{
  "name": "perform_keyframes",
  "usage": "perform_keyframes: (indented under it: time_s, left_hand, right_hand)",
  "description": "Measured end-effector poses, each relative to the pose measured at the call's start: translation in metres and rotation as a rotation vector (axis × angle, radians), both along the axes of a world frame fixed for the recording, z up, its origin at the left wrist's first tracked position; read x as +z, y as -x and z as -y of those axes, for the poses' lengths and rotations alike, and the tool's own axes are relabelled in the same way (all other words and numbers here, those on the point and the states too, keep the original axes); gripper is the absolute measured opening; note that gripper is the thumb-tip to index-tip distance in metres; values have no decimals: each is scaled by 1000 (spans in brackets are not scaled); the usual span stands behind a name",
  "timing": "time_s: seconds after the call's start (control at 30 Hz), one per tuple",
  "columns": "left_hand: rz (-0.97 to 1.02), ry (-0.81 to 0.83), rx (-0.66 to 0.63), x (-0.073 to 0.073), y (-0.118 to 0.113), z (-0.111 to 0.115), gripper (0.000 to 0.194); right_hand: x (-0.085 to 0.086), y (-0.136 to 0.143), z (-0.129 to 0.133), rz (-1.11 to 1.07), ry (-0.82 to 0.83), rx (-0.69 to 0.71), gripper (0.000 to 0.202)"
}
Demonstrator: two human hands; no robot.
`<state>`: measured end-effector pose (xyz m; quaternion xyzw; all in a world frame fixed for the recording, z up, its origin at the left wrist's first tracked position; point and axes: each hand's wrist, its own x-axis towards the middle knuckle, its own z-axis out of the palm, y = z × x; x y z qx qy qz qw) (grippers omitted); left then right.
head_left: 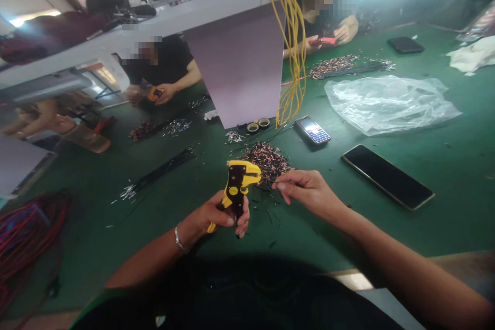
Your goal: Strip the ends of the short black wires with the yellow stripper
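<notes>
A yellow and black wire stripper (234, 191) stands upright in my left hand (226, 215), whose fingers wrap round its handles. To its right, my right hand (296, 186) pinches a thin dark wire near the tool's jaws; the wire is barely visible. Behind the jaws lies a pile of short copper and black wire pieces (266, 160). Dark scraps are scattered below it on the green table (309, 242). Left of the tool rests a bundle of black wires (164, 169) with pale ends.
A large phone (388, 176), a keypad phone (313, 130) and a clear plastic bag (390, 104) lie on the right. Yellow wires (296, 36) hang from the shelf (170, 18) by a pale panel (240, 67). Red cables (29, 240) lie left. People across the table hold tools.
</notes>
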<state>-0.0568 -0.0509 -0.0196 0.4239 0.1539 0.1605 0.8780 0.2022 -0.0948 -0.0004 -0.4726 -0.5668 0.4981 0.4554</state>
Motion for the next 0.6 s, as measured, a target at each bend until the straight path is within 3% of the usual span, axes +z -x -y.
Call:
perform_keyframes:
  time_s: [0.6]
  left_hand:
    - [-46, -20, 67, 7, -4, 6, 23]
  right_hand:
    - [2, -1, 0, -12, -6, -4, 21]
